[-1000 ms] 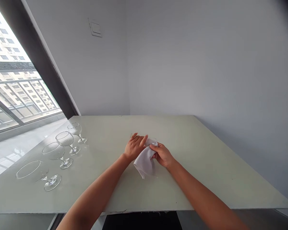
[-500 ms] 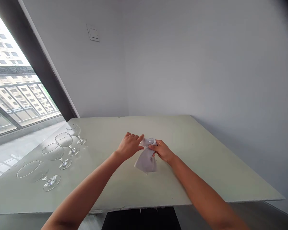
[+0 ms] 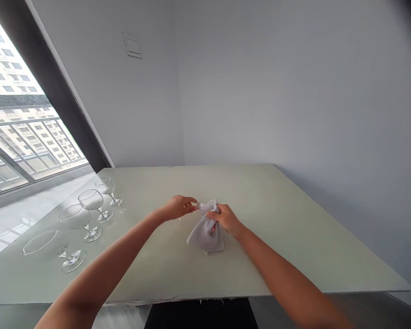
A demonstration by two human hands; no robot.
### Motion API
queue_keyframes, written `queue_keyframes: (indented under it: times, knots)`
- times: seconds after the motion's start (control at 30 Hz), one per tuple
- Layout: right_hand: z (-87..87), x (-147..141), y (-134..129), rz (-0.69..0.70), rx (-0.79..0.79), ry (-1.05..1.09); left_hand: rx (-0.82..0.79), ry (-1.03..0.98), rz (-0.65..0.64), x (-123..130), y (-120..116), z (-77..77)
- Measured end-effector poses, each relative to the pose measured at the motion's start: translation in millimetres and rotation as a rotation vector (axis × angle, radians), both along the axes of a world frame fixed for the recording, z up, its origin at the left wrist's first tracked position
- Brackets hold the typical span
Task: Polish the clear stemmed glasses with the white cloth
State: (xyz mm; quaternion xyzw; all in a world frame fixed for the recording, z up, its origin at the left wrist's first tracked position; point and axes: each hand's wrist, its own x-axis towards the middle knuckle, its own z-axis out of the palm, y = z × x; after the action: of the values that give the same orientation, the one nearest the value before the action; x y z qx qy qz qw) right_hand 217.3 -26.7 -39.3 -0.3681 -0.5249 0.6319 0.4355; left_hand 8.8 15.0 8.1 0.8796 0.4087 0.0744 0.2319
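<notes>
Over the middle of the table, a clear stemmed glass (image 3: 202,207) lies sideways between my hands, mostly covered by a white cloth (image 3: 205,235). At its left end my left hand (image 3: 181,207) pinches what looks like the foot or stem, with thumb and fingers closed. My right hand (image 3: 226,218) grips the cloth around the glass from the right, thumb on top. The cloth's loose lower part hangs toward the tabletop. How much of the bowl lies under the cloth is hidden.
Several clear stemmed glasses stand in a row along the table's left side, the nearest glass (image 3: 50,244) by the front. Grey walls border the pale table (image 3: 294,246) behind and to the right. A window (image 3: 23,132) is at the left.
My left hand has gone from spread fingers beside the glass to a pinch on its left end. The glass has turned sideways, and the cloth has shifted slightly left and down with my right hand.
</notes>
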Motion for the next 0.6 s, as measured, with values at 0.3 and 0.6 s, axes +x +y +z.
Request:
queue_keyframes:
  times: [0.3,0.6]
  knots:
    - [9.9,6,-4,0.089,-0.041,0.167,0.388,0.111,-0.026,7,-6,13.2]
    - [3.3,-9,-1,-0.107,-0.3,0.308,0.626,0.2,-0.069,6,-15,3.1]
